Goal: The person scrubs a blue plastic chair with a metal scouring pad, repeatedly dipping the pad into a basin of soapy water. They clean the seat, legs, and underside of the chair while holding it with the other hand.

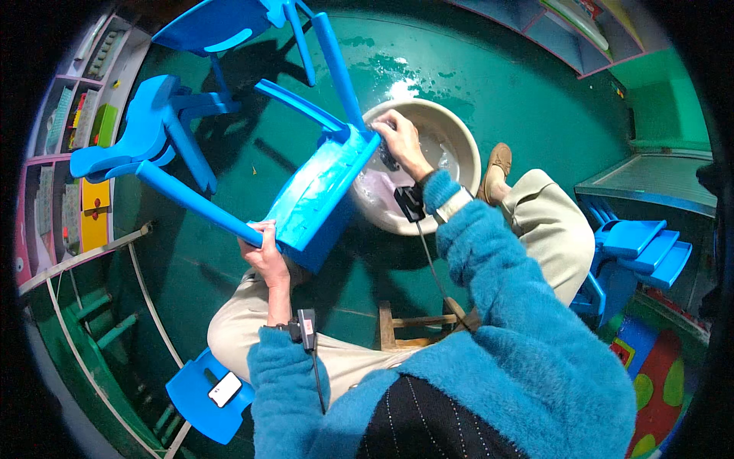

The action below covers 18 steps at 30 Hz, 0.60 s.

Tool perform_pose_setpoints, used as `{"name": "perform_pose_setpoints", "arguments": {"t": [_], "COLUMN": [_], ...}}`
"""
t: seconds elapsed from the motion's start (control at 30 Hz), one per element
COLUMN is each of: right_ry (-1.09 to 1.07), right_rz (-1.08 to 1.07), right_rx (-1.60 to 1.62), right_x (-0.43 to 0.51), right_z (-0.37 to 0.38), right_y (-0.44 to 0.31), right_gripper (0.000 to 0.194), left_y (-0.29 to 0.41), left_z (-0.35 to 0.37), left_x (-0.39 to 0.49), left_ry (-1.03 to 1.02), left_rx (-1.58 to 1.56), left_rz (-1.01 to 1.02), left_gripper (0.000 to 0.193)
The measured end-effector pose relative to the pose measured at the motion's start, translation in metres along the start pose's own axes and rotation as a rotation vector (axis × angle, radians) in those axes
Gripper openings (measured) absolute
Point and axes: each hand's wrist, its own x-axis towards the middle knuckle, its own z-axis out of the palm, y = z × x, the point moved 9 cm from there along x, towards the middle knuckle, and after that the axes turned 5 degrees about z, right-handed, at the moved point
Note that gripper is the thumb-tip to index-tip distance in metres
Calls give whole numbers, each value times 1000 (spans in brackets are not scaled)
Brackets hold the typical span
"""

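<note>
A blue plastic child's chair (321, 181) is tipped over in front of me, its wet underside facing up and its legs splayed outward. My left hand (265, 252) grips it at the near end, where a leg meets the seat. At the far corner, my right hand (404, 143) pinches a dark scrubber (388, 155), probably steel wool, against or close to the chair's edge. Below that hand stands a round beige basin (471, 155) of sudsy water. Something pale pink, perhaps a cloth, lies in the basin; its shape is partly hidden.
More blue chairs stand at left (132, 129) and top (215, 26); stacked chairs (636, 244) are at right. A phone (225, 390) rests on a blue seat (195, 407). Puddles wet the green floor (413, 69). Toy shelves (74, 126) line the left; a wooden stool (387, 327) is beneath me.
</note>
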Motion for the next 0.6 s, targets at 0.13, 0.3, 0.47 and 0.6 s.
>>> {"name": "perform_pose_setpoints", "arguments": {"t": [0.13, 0.3, 0.47, 0.6], "right_ry": [-55, -67, -198, -432], "right_rz": [-35, -263, -529, -296], "right_rx": [67, -93, -283, -384], "right_x": [-9, 22, 50, 57], "right_z": [-9, -26, -3, 25], "right_y": [6, -46, -81, -39], "right_gripper": [25, 23, 19, 16], "left_y": [5, 8, 18, 22], "left_z": [6, 15, 27, 30], "left_x": [2, 4, 7, 7], "left_ry": [-55, -61, -88, -88], "left_rx": [23, 69, 82, 148], "left_rz": [47, 50, 85, 66], "left_gripper": [14, 14, 12, 12]}}
